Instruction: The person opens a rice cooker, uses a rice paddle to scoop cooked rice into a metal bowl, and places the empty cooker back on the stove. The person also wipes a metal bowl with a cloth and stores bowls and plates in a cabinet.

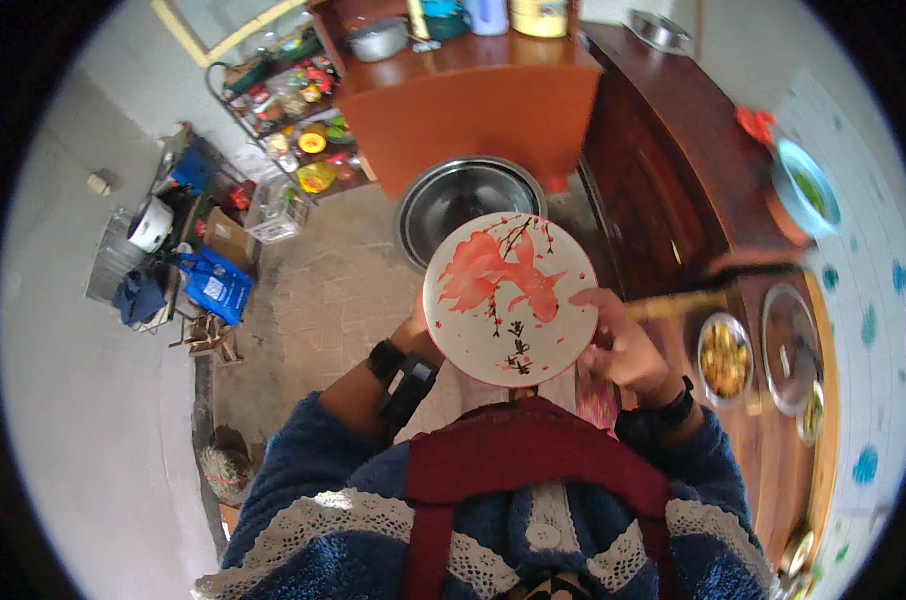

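A round white plate (483,330) with a red rim is in front of my chest. It bears a red goldfish, dark branches and some writing. My left hand (418,330) grips the plate at its left edge, with most of its fingers hidden underneath. At the right edge is my right hand (624,349), its fingers bent at the rim and one reaching over the plate's face. Beyond the plate, a large dark metal basin (464,199) stands low, partly covered by it.
On my right, a wooden counter (768,480) holds a dish of food (725,360) and an oval metal tray (789,337). A light-blue basin (805,187) holds greens. Ahead is a red-brown cabinet (468,120). Left stand a filled rack (295,112) and a blue bag (216,283).
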Motion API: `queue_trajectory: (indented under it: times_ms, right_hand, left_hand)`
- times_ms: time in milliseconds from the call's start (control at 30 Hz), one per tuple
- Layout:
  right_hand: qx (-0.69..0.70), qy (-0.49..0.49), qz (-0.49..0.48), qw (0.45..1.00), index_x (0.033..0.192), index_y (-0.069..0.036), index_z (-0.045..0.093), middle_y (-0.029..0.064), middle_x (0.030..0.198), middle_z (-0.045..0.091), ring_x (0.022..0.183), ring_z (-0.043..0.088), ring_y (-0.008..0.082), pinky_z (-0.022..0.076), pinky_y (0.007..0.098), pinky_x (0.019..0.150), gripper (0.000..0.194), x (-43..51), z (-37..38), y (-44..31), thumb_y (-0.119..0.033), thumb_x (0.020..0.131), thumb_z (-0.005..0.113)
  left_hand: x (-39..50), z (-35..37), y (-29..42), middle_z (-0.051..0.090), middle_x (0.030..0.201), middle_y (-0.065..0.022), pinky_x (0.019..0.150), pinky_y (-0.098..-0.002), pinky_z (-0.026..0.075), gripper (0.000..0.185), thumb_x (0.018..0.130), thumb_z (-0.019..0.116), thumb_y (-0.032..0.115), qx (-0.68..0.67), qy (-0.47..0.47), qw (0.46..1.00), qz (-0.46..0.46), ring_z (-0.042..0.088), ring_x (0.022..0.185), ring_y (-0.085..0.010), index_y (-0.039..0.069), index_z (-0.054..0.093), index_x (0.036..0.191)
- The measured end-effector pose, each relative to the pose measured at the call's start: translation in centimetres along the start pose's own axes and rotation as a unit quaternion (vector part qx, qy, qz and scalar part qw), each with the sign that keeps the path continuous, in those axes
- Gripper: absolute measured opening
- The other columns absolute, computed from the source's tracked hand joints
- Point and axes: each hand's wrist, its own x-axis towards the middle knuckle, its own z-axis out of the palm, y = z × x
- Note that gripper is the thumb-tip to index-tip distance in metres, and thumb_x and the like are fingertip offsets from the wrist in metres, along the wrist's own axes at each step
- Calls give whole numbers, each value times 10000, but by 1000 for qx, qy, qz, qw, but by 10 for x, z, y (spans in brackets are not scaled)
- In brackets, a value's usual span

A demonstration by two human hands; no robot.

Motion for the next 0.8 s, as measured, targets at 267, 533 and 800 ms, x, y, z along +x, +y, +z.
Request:
queue_trajectory:
  times_ms: [267,533,800]
  right_hand:
    - [-365,25,-240,899,1108,-80,476,177,1129,545,1045,569,266,461,334,892,621,86,-49,54,-133,609,842]
    - [-225,14,-400,888,966,-97,457,108,1149,508,1070,517,223,455,325,865,495,187,-75,140,28,615,783]
    - [-134,104,-481,860,995,-91,459,52,1128,516,1053,512,176,458,309,898,448,252,-75,177,18,681,760]
  left_hand:
    - [55,-89,20,490,1319,-113,966,-356,464,419,931,486,69,173,20,970,167,523,1151,-206,37,401,1340]
    - [121,-178,43,378,1426,-87,1035,-417,381,551,902,564,134,263,-312,881,240,424,1261,-221,92,329,1400]
    - [164,-216,105,592,1094,-124,827,-439,500,410,868,531,341,279,97,953,68,606,948,-309,81,504,1183]
